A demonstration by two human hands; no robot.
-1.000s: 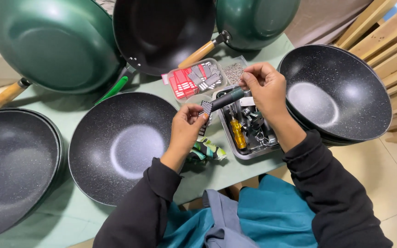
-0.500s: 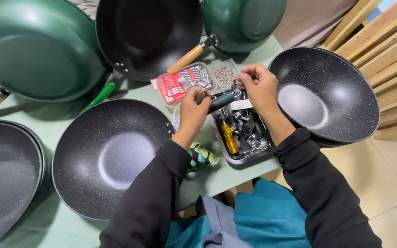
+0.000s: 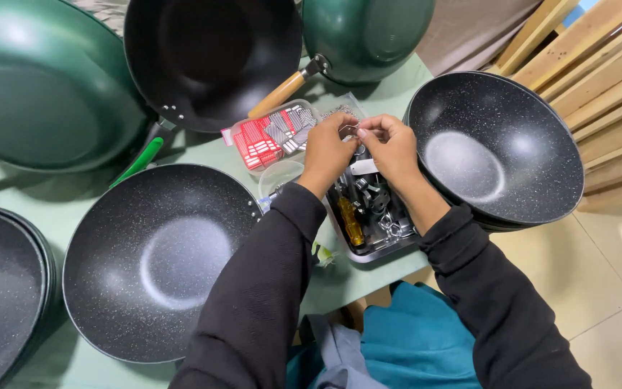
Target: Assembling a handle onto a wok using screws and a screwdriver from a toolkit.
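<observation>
Working over the metal tray (image 3: 368, 253) of small hardware at the near edge of the table (image 3: 73, 209); left hand (image 3: 327, 148) and right hand (image 3: 390, 144) meeting above the tray's far end, fingers (image 3: 347, 124) pinched narrow on something tiny and metallic, too small to name for certain, perhaps a washer or ring; holding it just beside the clear plastic packet (image 3: 271, 133) of red and grey parts.

Judging progress: apparently only at the picking-out of a small part; speckled black wok (image 3: 152, 259) to the left lying handleless; another speckled wok (image 3: 498, 148) to the right likewise bare; green pans (image 3: 37, 79) with handles already on, resting at the far side; yellow-handled screwdriver (image 3: 350, 222) lying untouched in the tray; so, seemingly, fitting not yet begun on the near woks.

Both forearms in black sleeves reaching forward, wrists bent slightly inward, knuckles up, thumbs and forefingers converging.
</observation>
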